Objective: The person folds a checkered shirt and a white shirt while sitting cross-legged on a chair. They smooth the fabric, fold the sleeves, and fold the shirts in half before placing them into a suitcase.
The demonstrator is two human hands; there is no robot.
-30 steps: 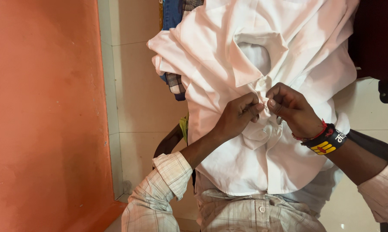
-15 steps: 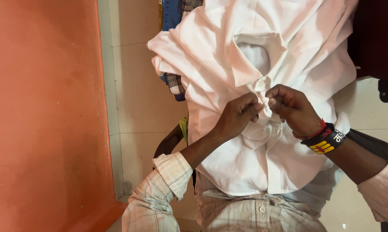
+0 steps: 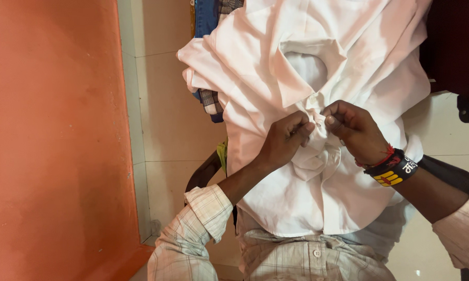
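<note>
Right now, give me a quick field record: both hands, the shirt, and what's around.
left hand: pinching the shirt front near the placket
right hand: pinching the same spot, fingertips facing the left's
shirt: white, spread over the lap, collar away from the person
wristband: black and yellow, right wrist
wall: orange, at left
floor: pale tiles

Orange painted wall (image 3: 52, 140) fills the left side. Beside it, glossy beige floor tiles (image 3: 167, 119). Blue denim garment (image 3: 206, 15) and checked cloth (image 3: 211, 99) lie at the top, partly covered. Dark maroon fabric (image 3: 455, 47) at the upper right.
</note>
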